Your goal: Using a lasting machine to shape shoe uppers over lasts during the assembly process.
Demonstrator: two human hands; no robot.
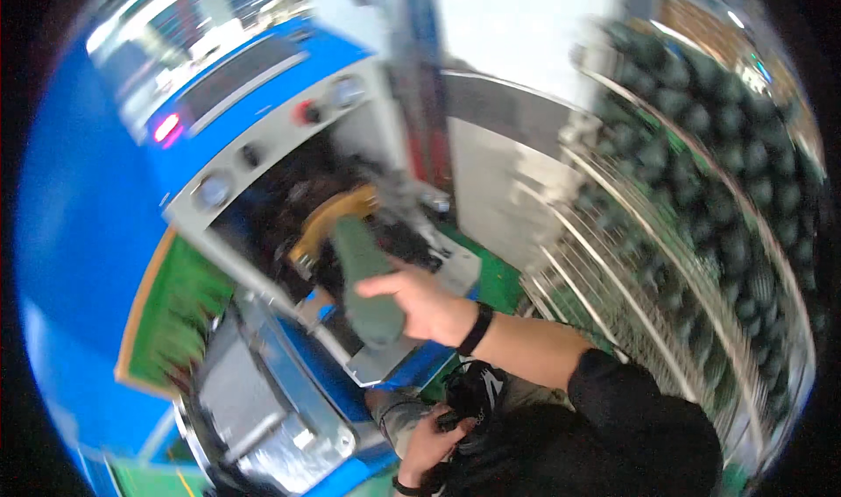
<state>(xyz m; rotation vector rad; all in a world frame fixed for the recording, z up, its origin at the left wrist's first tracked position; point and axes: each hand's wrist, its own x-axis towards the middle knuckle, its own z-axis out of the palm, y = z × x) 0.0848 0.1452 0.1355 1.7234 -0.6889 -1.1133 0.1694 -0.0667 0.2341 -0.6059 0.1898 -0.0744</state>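
A wire rack (624, 297) stands right of a white panel (526, 28).

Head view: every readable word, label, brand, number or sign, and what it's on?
No text reads clearly enough to quote.
Left gauge and right gauge on the grey panel: faces too blurred.
Red light: glare, no characters readable.
White mark on black fabric near the left hand: too small to read.
Dark green form in the right hand: no lettering visible.
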